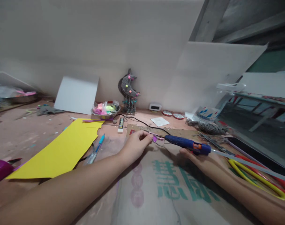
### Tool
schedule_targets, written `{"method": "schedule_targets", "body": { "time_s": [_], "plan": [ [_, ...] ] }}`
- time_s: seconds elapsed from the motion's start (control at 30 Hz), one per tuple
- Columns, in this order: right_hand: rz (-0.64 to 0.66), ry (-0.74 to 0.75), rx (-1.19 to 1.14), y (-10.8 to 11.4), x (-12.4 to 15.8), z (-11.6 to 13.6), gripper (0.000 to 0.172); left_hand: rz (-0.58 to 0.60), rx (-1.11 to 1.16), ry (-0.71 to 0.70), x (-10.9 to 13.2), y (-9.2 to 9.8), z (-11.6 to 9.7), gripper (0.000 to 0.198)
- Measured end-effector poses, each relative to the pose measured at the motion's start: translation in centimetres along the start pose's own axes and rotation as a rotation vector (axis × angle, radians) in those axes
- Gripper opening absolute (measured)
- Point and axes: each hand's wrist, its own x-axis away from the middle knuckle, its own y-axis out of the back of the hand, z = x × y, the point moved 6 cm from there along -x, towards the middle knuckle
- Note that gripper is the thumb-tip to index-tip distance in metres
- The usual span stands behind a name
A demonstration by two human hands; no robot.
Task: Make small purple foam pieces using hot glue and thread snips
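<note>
My left hand (138, 143) is closed, thumb and fingers pinching a small purple piece (154, 138) above the cardboard sheet (152, 187). In my right hand (191, 156) is a blue glue gun (187, 143), its tip pointing left toward the purple piece. A long clear glue stick (241, 157) sticks out of the gun's back end. From near the purple piece a thin grey string (164, 148) trails over the cardboard. Whether the gun's tip touches the piece, I cannot tell.
Scissors with red and yellow handles (257, 179) lie at the right. Yellow paper (60, 150) and a blue pen (97, 147) lie left. Behind stand a bowl of colourful bits (106, 112), a grey moon ornament (129, 87) and a small clock (155, 107). Grey yarn (208, 126) sits back right.
</note>
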Motion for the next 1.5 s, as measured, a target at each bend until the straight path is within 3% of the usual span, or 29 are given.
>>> {"method": "schedule_targets", "body": {
  "time_s": [0.1, 0.2, 0.37, 0.6, 0.73, 0.83, 1.07, 1.17, 1.27, 1.3, 1.37, 1.5],
  "plan": [
    [-0.048, -0.017, 0.050, 1.8, -0.4, 0.6, 0.039, -0.005, -0.004, -0.012, 0.1, 0.0, -0.3, 0.022],
    [-0.056, 0.026, -0.064, 3.4, -1.7, 1.8, 0.044, 0.004, -0.005, -0.016, 0.2, 0.0, -0.5, 0.024],
    [-0.079, 0.028, 0.073, 4.7, -6.2, 2.4, 0.043, 0.004, -0.009, -0.013, 0.1, -0.1, -0.4, 0.023],
    [-0.082, -0.068, 0.184, 2.3, -13.6, -1.6, 0.044, -0.001, 0.008, -0.015, -0.1, -0.2, 0.0, 0.023],
    [-0.055, -0.077, 0.228, 0.7, -15.2, -3.7, 0.039, 0.005, 0.020, -0.012, -0.3, -0.2, 0.3, 0.025],
    [-0.022, -0.036, 0.255, 0.3, -15.6, -3.9, 0.042, 0.008, -0.005, -0.010, -0.2, -0.2, 0.2, 0.024],
    [0.029, 0.087, 0.352, 1.3, -14.0, -3.7, 0.046, 0.005, 0.006, -0.029, 0.1, -0.1, -0.2, 0.024],
    [0.033, 0.165, 0.401, 1.9, -11.5, -3.1, 0.044, 0.004, 0.022, -0.033, 0.0, -0.1, -0.1, 0.024],
    [0.019, 0.259, 0.397, 1.7, -8.0, -0.2, 0.038, 0.018, 0.050, -0.026, -0.1, -0.2, 0.1, 0.024],
    [0.015, 0.297, 0.328, 1.4, -6.7, 1.3, 0.034, 0.022, 0.063, -0.024, -0.1, -0.2, 0.2, 0.024],
    [0.084, 0.224, 0.095, 0.2, -4.5, 3.6, 0.028, 0.026, 0.070, -0.024, -0.1, -0.3, 0.2, 0.023],
    [0.389, -0.048, -0.400, -4.0, -1.3, 6.2, 0.036, 0.014, 0.015, -0.054, -0.2, -0.1, 0.0, 0.021]
  ]
}}
